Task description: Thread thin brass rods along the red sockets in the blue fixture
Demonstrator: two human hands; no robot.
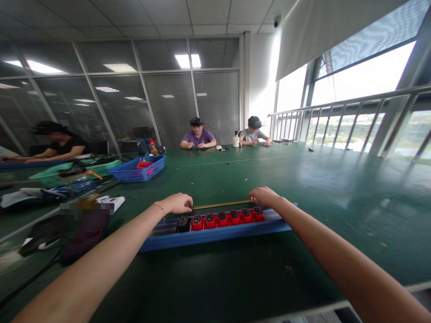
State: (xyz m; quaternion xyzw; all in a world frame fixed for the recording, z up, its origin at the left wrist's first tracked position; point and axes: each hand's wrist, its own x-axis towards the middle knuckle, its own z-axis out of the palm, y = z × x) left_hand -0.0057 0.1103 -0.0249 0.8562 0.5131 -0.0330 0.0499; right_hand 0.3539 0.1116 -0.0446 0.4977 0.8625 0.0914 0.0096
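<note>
A thin yellowish strip (222, 205) runs straight between my two hands, just beyond the far edge of a long blue tray (215, 235). My left hand (180, 203) has its fingers closed at the strip's left end. At its right end, my right hand (264, 196) pinches it with curled fingers. Several red blocks (221, 219) with black tops stand in a row in the tray. To their left sits a black block (183, 224). Whether the strip touches the tray or the table cannot be made out.
On the left of the green table (330, 188) are a blue basket (139, 170), a green basket (50, 175) with dark cables, and a dark pouch-like item (84, 233). A white bottle (236, 141) stands at the far side. Three people sit around the table.
</note>
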